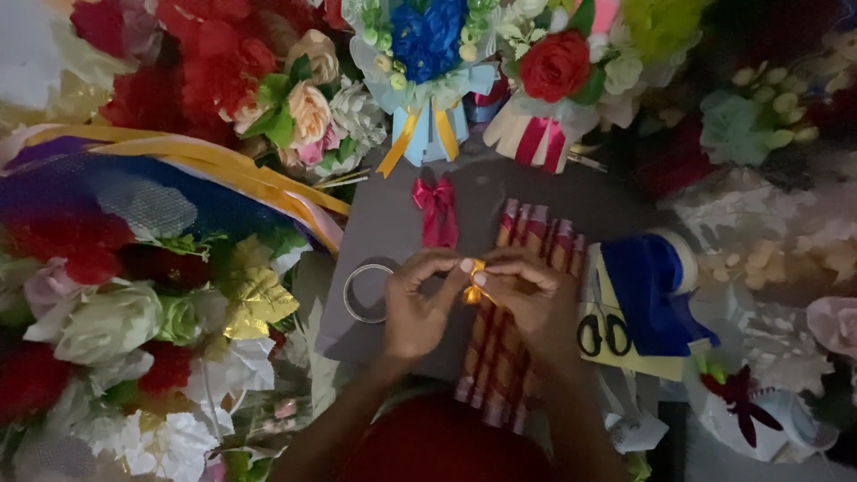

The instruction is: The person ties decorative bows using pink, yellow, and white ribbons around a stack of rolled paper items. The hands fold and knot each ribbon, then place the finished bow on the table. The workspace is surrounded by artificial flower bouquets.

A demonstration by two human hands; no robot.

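My left hand (418,308) and my right hand (528,299) meet at the centre of the head view, fingertips pinching a small piece of orange ribbon (473,284) between them. Under the hands lies a bundle of red and tan striped rolls (527,234) on a grey work surface (379,223). A finished red ribbon bow (437,207) lies just beyond the hands.
A clear tape roll (361,293) sits left of my left hand. Black-handled scissors (603,330) and a blue ribbon spool (652,284) lie to the right. Artificial flower bouquets crowd around: a blue one (428,40), a red rose one (555,64), and mixed flowers (134,312) left.
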